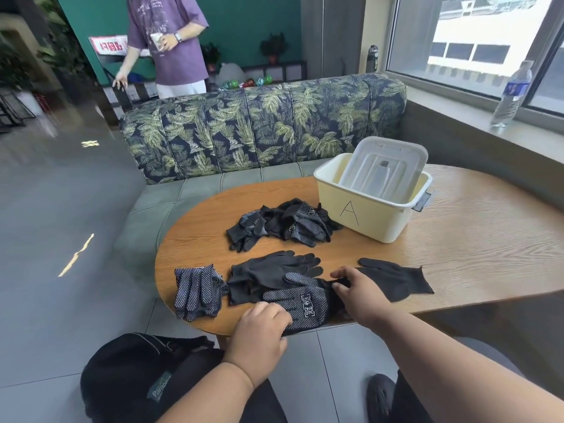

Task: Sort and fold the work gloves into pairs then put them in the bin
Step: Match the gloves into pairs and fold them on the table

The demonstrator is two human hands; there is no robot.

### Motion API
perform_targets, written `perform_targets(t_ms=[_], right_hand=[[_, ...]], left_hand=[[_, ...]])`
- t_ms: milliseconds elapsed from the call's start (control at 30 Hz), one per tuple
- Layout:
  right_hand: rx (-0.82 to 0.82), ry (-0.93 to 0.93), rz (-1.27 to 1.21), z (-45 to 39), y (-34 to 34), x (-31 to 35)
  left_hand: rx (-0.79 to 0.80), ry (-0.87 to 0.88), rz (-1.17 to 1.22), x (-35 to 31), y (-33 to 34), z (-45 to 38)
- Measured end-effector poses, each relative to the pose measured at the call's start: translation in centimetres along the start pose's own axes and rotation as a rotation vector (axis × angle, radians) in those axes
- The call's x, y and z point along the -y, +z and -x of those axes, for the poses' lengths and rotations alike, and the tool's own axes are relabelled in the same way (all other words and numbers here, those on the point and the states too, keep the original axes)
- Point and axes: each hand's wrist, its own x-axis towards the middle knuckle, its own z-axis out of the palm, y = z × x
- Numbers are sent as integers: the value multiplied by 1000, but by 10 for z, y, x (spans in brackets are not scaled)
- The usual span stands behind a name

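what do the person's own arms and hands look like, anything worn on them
Both forearms are bare up to the frame edge: no sleeve, watch, ring or glove shows on the left hand or the right hand. The fingers are short and rounded.

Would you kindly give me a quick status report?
Both hands, left and right, on dotted glove. Lid sits inside bin.
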Motion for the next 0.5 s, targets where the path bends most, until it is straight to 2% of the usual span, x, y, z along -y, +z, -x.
perform_targets(t_ms=[167, 500], right_hand=[[1, -5, -12, -1, 0, -1], [4, -29, -11, -2, 0, -5]], left_hand=[[-59, 5, 91, 9, 4, 2], [-110, -139, 195, 16, -2, -3]])
